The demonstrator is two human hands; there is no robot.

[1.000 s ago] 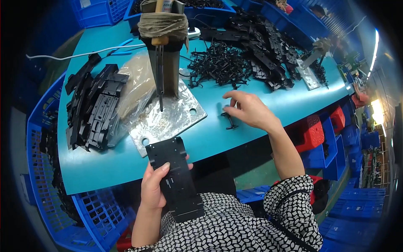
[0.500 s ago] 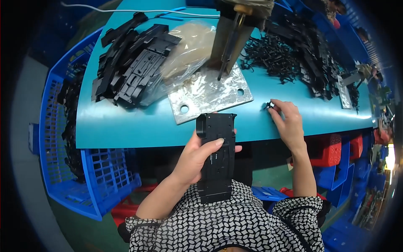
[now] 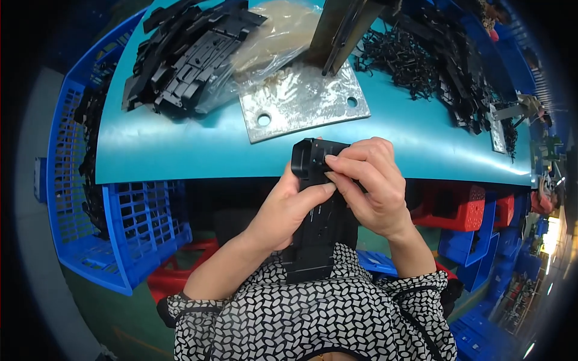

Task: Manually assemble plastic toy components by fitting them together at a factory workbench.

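Observation:
In front of my body my left hand [image 3: 283,210] grips a long black plastic housing [image 3: 310,246], its thumb lying across the top face. The far end of the housing sits just short of the table edge, a little tilted. My right hand [image 3: 370,186] is closed in a pinch over that far end, thumb and forefinger touching the housing's surface. Between those fingertips is a small black plastic part, mostly hidden by them. Beyond my hands a metal base plate [image 3: 301,102] with round holes carries an upright press-like column [image 3: 343,30].
Black housings [image 3: 192,66] are piled at the table's left, beside a clear plastic bag [image 3: 271,42]. A heap of small black parts [image 3: 403,66] and more housings [image 3: 463,78] lie at the right. A blue crate [image 3: 144,222] stands left, red stools [image 3: 457,207] under the table's right.
My right hand has come left from over the table to the far end of the housing, bringing the small black part. The housing has turned slightly in my left hand.

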